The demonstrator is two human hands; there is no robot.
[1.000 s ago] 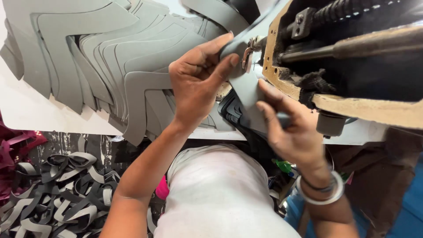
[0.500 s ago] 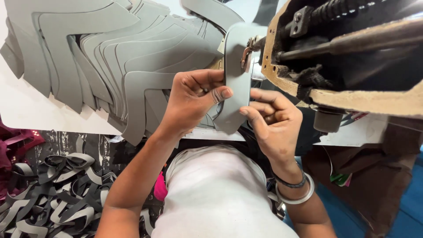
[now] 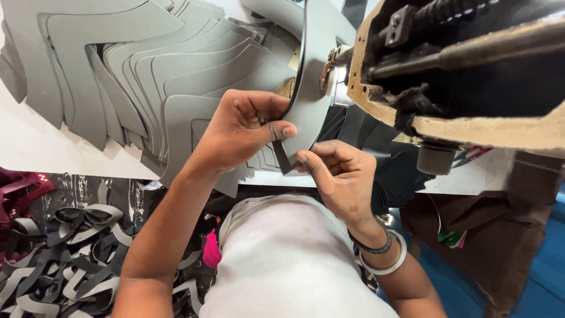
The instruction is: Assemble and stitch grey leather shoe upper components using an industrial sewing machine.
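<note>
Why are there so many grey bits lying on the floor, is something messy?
Yes, finished grey loops lie tangled in a heap on the floor at lower left. The flat grey cut pieces on the table are fanned neatly instead.

L arm: bare forearm comes up from lower left, wrist bent slightly inward.
L hand (image 3: pixel 244 132): knuckles up, fingers curled, thumb pressed flat vs. forefinger in a pinch.
R arm: forearm comes up from lower right, bangle + dark band at wrist.
R hand (image 3: pixel 341 176): back to camera, fingers folded in, thumb + forefinger tip pinched.
Gap: fingertips of both hands nearly touching.
</note>
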